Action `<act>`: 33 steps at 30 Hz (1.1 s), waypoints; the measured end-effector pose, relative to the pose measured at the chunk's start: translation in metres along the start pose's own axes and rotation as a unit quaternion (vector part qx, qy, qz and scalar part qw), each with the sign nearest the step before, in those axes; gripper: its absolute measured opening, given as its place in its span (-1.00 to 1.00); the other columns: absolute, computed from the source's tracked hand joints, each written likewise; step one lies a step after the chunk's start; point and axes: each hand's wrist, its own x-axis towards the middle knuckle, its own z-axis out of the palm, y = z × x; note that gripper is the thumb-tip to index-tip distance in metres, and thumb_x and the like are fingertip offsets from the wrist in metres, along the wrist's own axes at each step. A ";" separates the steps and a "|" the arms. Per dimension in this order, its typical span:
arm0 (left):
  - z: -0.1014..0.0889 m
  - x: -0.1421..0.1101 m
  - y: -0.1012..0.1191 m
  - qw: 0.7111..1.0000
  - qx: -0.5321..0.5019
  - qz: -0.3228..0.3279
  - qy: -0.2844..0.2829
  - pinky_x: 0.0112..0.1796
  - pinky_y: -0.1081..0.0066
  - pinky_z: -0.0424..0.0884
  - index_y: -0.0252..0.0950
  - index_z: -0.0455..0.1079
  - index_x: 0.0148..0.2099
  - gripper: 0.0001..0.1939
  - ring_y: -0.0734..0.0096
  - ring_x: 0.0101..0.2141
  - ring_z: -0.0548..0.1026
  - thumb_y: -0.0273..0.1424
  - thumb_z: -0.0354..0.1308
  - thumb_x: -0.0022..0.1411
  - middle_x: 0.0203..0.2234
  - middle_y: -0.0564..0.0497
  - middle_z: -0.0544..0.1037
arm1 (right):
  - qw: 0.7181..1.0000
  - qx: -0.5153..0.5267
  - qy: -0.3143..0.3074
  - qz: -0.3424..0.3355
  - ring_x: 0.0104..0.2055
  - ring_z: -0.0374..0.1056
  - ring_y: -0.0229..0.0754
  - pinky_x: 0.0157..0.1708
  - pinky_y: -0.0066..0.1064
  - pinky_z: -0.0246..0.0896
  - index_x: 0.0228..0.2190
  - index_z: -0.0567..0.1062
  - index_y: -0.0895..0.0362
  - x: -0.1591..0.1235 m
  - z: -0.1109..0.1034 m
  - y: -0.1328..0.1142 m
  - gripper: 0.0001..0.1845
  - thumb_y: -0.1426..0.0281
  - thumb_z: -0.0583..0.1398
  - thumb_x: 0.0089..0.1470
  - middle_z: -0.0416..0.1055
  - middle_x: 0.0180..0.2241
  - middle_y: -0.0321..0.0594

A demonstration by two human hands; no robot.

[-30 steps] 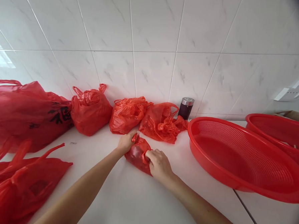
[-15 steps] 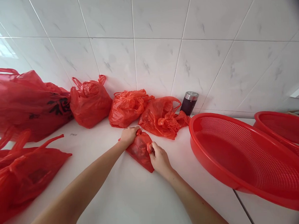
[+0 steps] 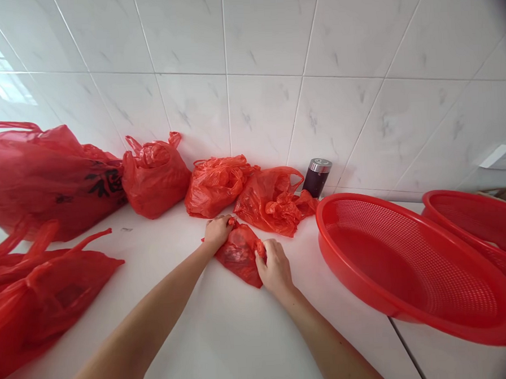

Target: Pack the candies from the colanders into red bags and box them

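Observation:
A small red plastic bag (image 3: 240, 253) lies on the white tabletop (image 3: 210, 339) between my two hands. Through its thin film something darker shows, but I cannot tell what. My left hand (image 3: 217, 232) is closed on the bag's upper left part, with a bunched bit of plastic poking out past the fingers. Gathered plastic at the bag's right side sits in the closed fingers of my right hand (image 3: 276, 267). Just behind the bag rests another red plastic bag (image 3: 274, 202) with a loop handle and a crumpled front.
A crumpled red bag (image 3: 219, 185), an upright red bag (image 3: 154, 175) and a large red bag (image 3: 44, 172) line the tiled wall. Another red bag (image 3: 50, 296) lies front left. A dark flask (image 3: 317, 177) stands behind a red basket (image 3: 409, 255); a second basket (image 3: 470, 215) is farther right.
My right hand has moved slightly right with the bag's gathered plastic, and the small bag looks spread a little wider. My left hand keeps its hold. The view has shifted slightly.

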 end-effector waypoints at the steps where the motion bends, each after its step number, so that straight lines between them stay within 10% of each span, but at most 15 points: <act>1: 0.000 -0.002 -0.001 1.000 -0.008 -0.004 0.004 -0.10 0.15 0.45 -0.31 0.37 0.03 -0.70 0.27 -0.11 0.48 -0.28 0.10 0.32 -0.05 -0.11 0.47 | 0.999 0.026 0.022 -0.005 -0.13 0.26 -0.07 -0.15 -0.26 0.19 -0.37 0.23 0.08 0.001 -0.005 -0.003 -0.96 0.46 0.02 0.12 0.35 -0.21 -0.09; 8: -0.016 -0.021 -0.016 0.996 -0.058 -0.062 0.017 -0.17 0.21 0.47 -0.32 0.38 0.01 -0.70 0.32 -0.19 0.50 -0.25 0.08 0.33 -0.13 -0.09 0.50 | 0.923 0.375 -0.073 0.052 -0.33 0.27 -0.26 -0.27 -0.39 0.25 -0.41 0.13 0.05 -0.003 -0.034 -0.035 -0.85 0.35 -0.01 0.21 0.22 -0.40 -0.34; 18: -0.109 -0.025 -0.041 0.994 -0.081 -0.054 -0.058 -0.18 0.20 0.47 -0.34 0.40 -0.04 -0.71 0.28 -0.24 0.51 -0.31 0.18 0.23 -0.20 -0.08 0.53 | 0.927 0.368 -0.012 0.066 -0.39 0.22 -0.29 -0.35 -0.41 0.21 -0.44 0.07 0.05 -0.007 -0.037 -0.039 -0.81 0.42 0.03 0.17 0.14 -0.43 -0.38; 23: -0.126 -0.053 0.004 0.985 -0.097 0.141 -0.034 0.13 0.24 0.19 -0.12 0.36 0.11 -0.59 0.17 0.12 0.31 -0.26 0.14 0.21 0.12 -0.03 0.40 | 0.912 0.406 0.030 0.054 -0.35 0.27 -0.28 -0.27 -0.35 0.26 -0.38 0.13 0.05 -0.005 -0.041 -0.041 -0.85 0.43 0.06 0.17 0.22 -0.41 -0.37; 26: -0.116 -0.066 0.027 0.956 -0.116 0.236 -0.126 0.03 0.29 0.27 -0.14 0.51 -0.16 -0.74 0.18 -0.06 0.46 -0.36 0.27 0.03 -0.17 0.01 0.57 | 0.905 0.418 0.056 0.046 -0.35 0.31 -0.28 -0.21 -0.29 0.29 -0.36 0.14 0.05 -0.005 -0.042 -0.042 -0.88 0.43 0.06 0.17 0.28 -0.41 -0.37; 33: -0.158 -0.102 0.002 0.974 -0.192 0.093 -0.070 -0.31 0.42 0.41 -0.26 0.31 -0.20 -0.84 0.37 -0.31 0.49 -0.32 0.03 0.20 -0.29 0.01 0.51 | 0.908 0.376 0.124 0.135 -0.19 0.41 -0.18 -0.33 -0.32 0.37 -0.21 0.19 0.03 0.003 -0.029 -0.012 -0.78 0.36 0.11 0.08 0.31 -0.08 -0.19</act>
